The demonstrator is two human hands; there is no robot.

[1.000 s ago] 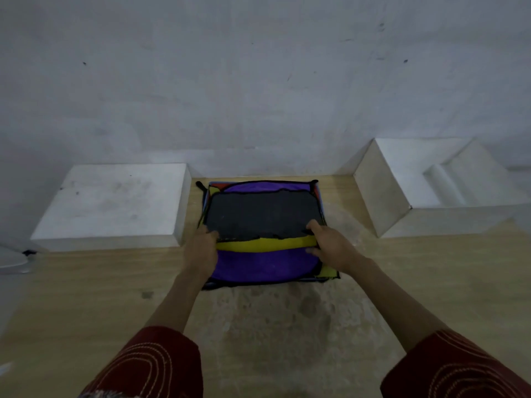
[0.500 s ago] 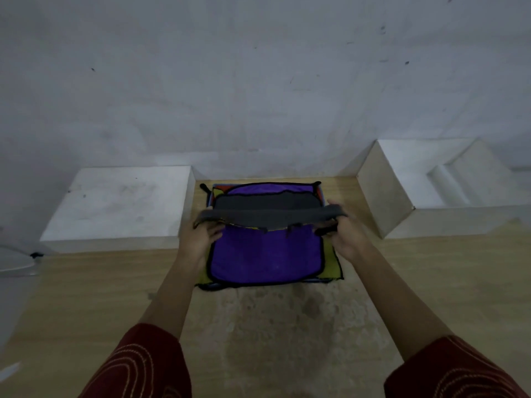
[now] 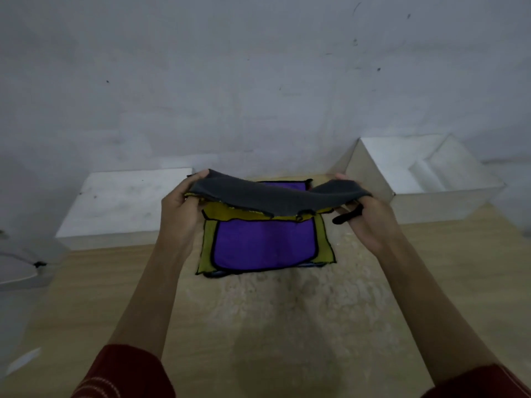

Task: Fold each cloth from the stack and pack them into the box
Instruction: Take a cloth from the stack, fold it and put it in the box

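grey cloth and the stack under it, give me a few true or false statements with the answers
1. Both hands hold the grey cloth above the stack. True: the left hand and the right hand each have a grip on one end.
2. The grey cloth lies flat on the table. False: it is lifted and sags in the middle.
3. The top cloth left on the stack is purple with a black edge. True.
4. The open white box is to the person's left. False: it stands on the right; a closed white block is on the left.
5. A yellow cloth shows under the purple one. True.
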